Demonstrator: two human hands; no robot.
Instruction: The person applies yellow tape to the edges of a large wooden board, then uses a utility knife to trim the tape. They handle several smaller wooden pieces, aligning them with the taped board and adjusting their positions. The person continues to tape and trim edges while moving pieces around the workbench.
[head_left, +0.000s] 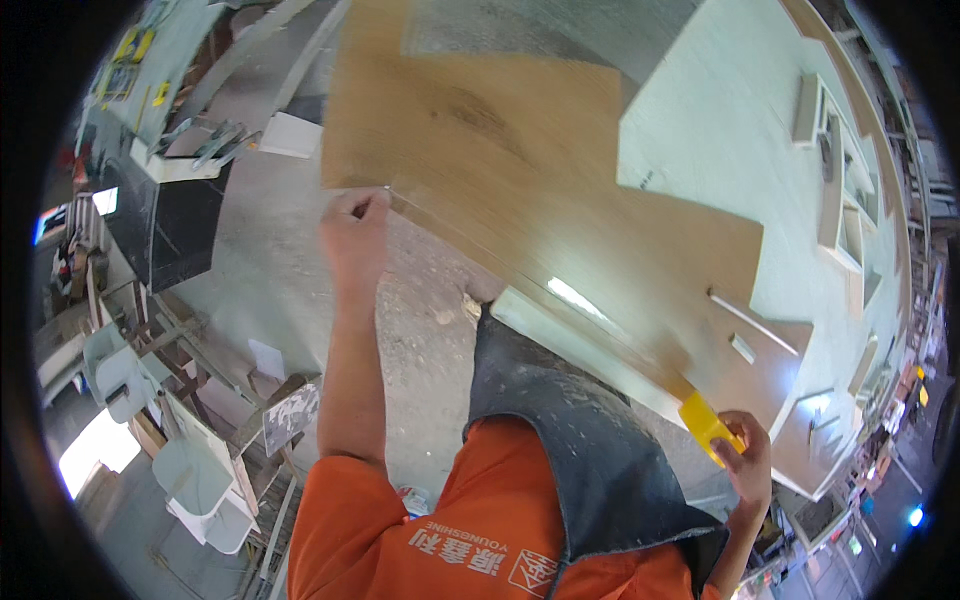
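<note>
My left hand (355, 235) is closed in a pinch beside the left corner of a brown wood-grain board (500, 150). Its fingertips grip the end of what looks like clear tape, hard to see against the board's near edge. At the lower right, my right hand (745, 455) holds a yellow tape roll (704, 424) with the fingers wrapped round its outer side. The roll is next to the board's near edge, close to a pale long strip (590, 350) in front of my dark apron (600, 420).
A large pale green panel (720, 110) lies at the right, with white frame pieces (845, 215) on it. A thin rod (752, 322) and a small white block (742, 348) rest on the brown board. A black box (165, 215) with tools on top stands at left, above stacked scraps (200, 470).
</note>
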